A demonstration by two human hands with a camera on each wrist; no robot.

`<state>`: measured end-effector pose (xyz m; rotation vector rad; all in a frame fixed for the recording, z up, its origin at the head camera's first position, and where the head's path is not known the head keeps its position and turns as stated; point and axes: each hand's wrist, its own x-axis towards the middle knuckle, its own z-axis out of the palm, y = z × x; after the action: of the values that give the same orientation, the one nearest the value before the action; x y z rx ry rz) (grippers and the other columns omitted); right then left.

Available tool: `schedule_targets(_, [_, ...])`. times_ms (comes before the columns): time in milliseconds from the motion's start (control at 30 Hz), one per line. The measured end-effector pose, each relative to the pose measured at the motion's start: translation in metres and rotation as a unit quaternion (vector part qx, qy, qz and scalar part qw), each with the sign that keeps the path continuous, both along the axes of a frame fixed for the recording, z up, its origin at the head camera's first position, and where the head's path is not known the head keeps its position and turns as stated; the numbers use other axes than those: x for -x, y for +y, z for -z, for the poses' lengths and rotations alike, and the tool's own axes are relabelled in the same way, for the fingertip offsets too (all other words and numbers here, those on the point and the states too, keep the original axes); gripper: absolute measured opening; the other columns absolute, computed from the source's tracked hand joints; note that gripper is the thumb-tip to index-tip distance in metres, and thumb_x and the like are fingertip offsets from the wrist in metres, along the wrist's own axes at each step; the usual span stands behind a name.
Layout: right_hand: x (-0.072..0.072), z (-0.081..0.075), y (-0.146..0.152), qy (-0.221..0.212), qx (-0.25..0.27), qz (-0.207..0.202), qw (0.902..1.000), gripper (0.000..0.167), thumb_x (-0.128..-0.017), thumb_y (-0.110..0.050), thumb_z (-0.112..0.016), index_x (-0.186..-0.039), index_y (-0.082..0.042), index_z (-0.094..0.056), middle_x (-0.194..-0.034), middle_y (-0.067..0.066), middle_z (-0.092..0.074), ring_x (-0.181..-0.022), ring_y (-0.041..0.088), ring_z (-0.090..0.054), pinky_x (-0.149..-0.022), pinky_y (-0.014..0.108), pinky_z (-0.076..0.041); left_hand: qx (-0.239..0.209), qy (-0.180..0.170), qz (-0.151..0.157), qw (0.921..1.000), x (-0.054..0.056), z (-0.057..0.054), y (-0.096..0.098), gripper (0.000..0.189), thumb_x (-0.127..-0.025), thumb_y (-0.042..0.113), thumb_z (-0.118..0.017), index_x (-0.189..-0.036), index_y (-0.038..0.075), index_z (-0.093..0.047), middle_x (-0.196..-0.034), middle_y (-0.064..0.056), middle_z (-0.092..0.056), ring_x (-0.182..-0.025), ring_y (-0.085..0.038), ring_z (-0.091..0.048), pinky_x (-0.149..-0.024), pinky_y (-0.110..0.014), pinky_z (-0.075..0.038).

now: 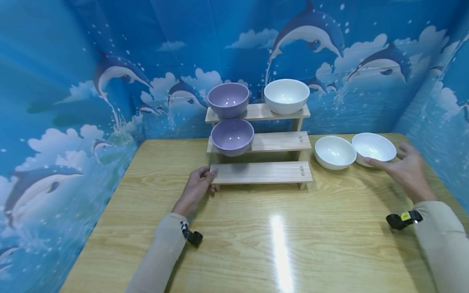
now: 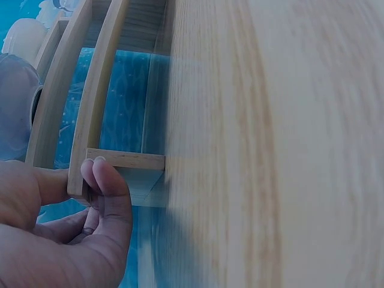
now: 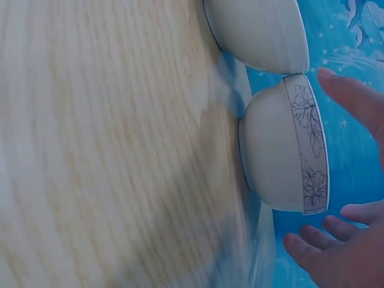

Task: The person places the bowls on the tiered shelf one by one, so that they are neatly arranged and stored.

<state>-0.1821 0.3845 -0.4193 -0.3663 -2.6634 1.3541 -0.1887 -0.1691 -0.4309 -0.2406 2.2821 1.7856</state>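
My left hand pinches the left end of the lowest board of a three-step wooden rack; the left wrist view shows thumb and fingertips on that board's end. Over at the right, my right hand is spread about a white bowl, thumb by the near rim and fingers at its right side. A flower-patterned band circles this bowl below the rim. Touching its left side is a plain white bowl. Both stand upright on the table.
On the rack's top step sit a purple bowl at left and a white bowl at right. Another purple bowl rests on the middle step's left. A dolphin-printed cloth walls the wooden table at back and sides.
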Motion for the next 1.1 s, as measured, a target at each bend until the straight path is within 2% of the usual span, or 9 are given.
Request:
schedule_targets(233, [0.007, 0.002, 0.000, 0.002, 0.002, -0.006, 1.0000, 0.113, -0.090, -0.039, -0.077, -0.159, 0.006, 0.002, -0.162, 0.034, -0.005, -0.143, 0.058, -0.020, -0.105, 0.071, -0.035, 0.001, -0.002, 0.000, 1.0000, 0.000, 0.000, -0.001, 0.062, -0.106, 0.031, -0.056, -0.157, 0.004, -0.033, -0.126, -0.014, -0.053, -0.083, -0.019, -0.063, -0.076, -0.031, -0.060])
schedule_targets(267, [0.008, 0.002, 0.001, 0.004, 0.000, -0.008, 1.0000, 0.112, -0.090, -0.038, -0.077, -0.159, 0.006, 0.000, -0.161, 0.035, -0.007, -0.142, 0.058, -0.022, -0.103, 0.068, -0.040, 0.001, -0.001, 0.000, 1.0000, 0.000, 0.001, -0.001, 0.062, -0.106, 0.031, -0.056, -0.157, 0.004, -0.033, -0.126, -0.014, -0.053, -0.083, -0.019, -0.063, -0.076, -0.031, -0.060])
schedule_targets(367, [0.011, 0.005, 0.001, 0.012, -0.006, -0.010, 0.9999, 0.105, -0.089, -0.036, -0.079, -0.158, 0.007, -0.013, -0.156, 0.037, -0.019, -0.135, 0.054, -0.034, -0.090, 0.037, -0.054, -0.001, 0.000, 0.001, 1.0000, 0.000, 0.001, -0.001, 0.061, -0.106, 0.031, -0.056, -0.157, 0.004, -0.033, -0.126, -0.014, -0.053, -0.083, -0.019, -0.063, -0.076, -0.031, -0.060])
schedule_targets(433, [0.013, 0.007, 0.002, 0.020, -0.009, -0.014, 0.9997, 0.098, -0.088, -0.034, -0.081, -0.155, 0.008, -0.022, -0.151, 0.035, -0.028, -0.127, 0.050, -0.039, -0.075, 0.018, -0.049, -0.002, 0.000, 0.002, 1.0000, 0.000, 0.001, -0.001, 0.061, -0.106, 0.030, -0.056, -0.157, 0.004, -0.033, -0.126, -0.014, -0.053, -0.084, -0.020, -0.063, -0.076, -0.031, -0.060])
schedule_targets(500, [0.015, 0.009, 0.002, 0.023, -0.010, -0.017, 0.9995, 0.095, -0.087, -0.033, -0.082, -0.153, 0.008, -0.026, -0.147, 0.033, -0.032, -0.122, 0.046, -0.041, -0.066, 0.008, -0.040, -0.002, 0.000, 0.001, 1.0000, 0.000, 0.000, -0.001, 0.061, -0.106, 0.030, -0.055, -0.157, 0.004, -0.033, -0.127, -0.014, -0.053, -0.084, -0.020, -0.063, -0.076, -0.031, -0.060])
schedule_targets(600, [0.019, 0.011, 0.003, 0.018, -0.003, -0.023, 0.9996, 0.096, -0.087, -0.033, -0.082, -0.156, 0.003, -0.026, -0.147, 0.030, -0.034, -0.122, 0.043, -0.042, -0.069, 0.009, -0.042, 0.000, 0.000, 0.001, 1.0000, 0.000, 0.000, -0.001, 0.061, -0.106, 0.030, -0.055, -0.157, 0.004, -0.033, -0.127, -0.014, -0.053, -0.084, -0.020, -0.063, -0.076, -0.031, -0.060])
schedule_targets(800, [0.023, 0.012, 0.000, 0.003, 0.020, -0.019, 0.9996, 0.100, -0.086, -0.036, -0.083, -0.161, -0.012, -0.023, -0.150, 0.024, -0.034, -0.125, 0.038, -0.041, -0.083, 0.026, -0.045, 0.004, 0.005, 0.004, 1.0000, -0.001, -0.002, -0.001, 0.062, -0.107, 0.030, -0.055, -0.157, 0.004, -0.032, -0.125, -0.014, -0.053, -0.084, -0.020, -0.063, -0.076, -0.032, -0.060])
schedule_targets(967, [0.025, 0.014, -0.001, 0.013, 0.028, -0.019, 0.9994, 0.100, -0.086, -0.034, -0.083, -0.161, -0.012, -0.023, -0.149, 0.023, -0.034, -0.123, 0.036, -0.042, -0.082, 0.021, -0.046, 0.006, 0.005, 0.003, 1.0000, -0.001, -0.001, -0.001, 0.062, -0.107, 0.030, -0.055, -0.157, 0.004, -0.032, -0.124, -0.014, -0.053, -0.083, -0.020, -0.063, -0.076, -0.032, -0.060])
schedule_targets(1100, [0.026, 0.015, -0.002, -0.001, 0.030, -0.011, 0.9995, 0.107, -0.086, -0.037, -0.082, -0.162, -0.009, -0.012, -0.155, 0.028, -0.025, -0.129, 0.042, -0.037, -0.092, 0.038, -0.047, 0.008, 0.002, 0.000, 1.0000, 0.000, -0.001, -0.001, 0.062, -0.106, 0.031, -0.055, -0.157, 0.004, -0.032, -0.124, -0.014, -0.052, -0.083, -0.019, -0.063, -0.076, -0.032, -0.060])
